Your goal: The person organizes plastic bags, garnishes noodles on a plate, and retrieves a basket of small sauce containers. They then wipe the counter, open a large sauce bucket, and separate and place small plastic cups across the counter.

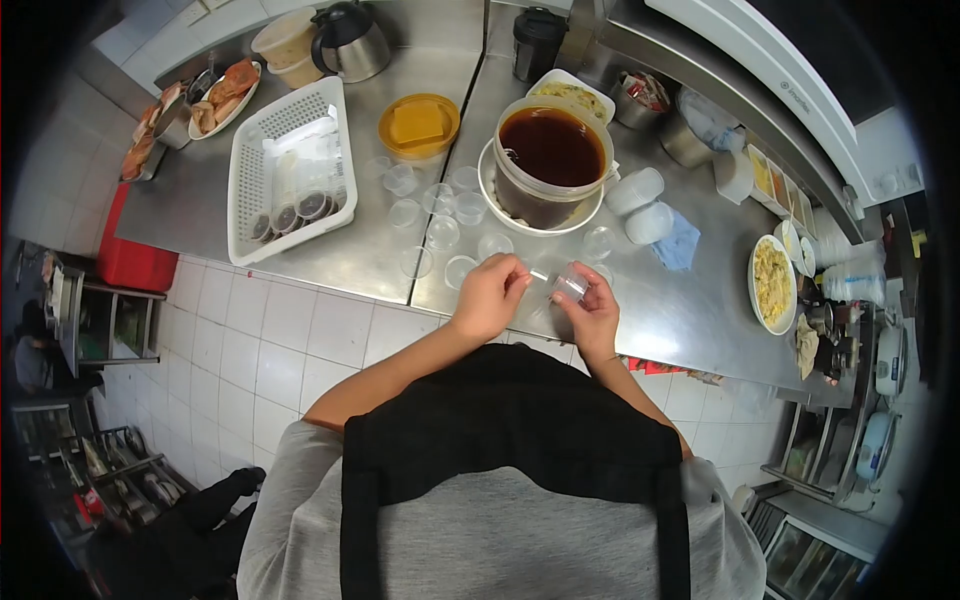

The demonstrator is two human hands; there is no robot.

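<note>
My right hand (591,318) grips a small clear plastic cup (570,286) above the front edge of the steel counter. Just to its left, my left hand (490,298) is closed with the fingers curled in; what it holds, if anything, is hidden. Several more clear plastic cups (442,232) stand loosely on the counter beyond my hands. Behind them, a large clear bucket of dark brown liquid (552,147) sits in a white bowl (545,232). Stacked white cups (650,222) lie to the right of the bucket.
On the left, a white perforated basket (240,190) holds several lidded cups of dark sauce (315,205). A yellow-lidded tub (420,123) and a steel jug (350,42) stand behind. To the right are a blue cloth (675,240) and an oval dish of food (772,285). Another person's dark-clothed leg (215,495) shows lower left.
</note>
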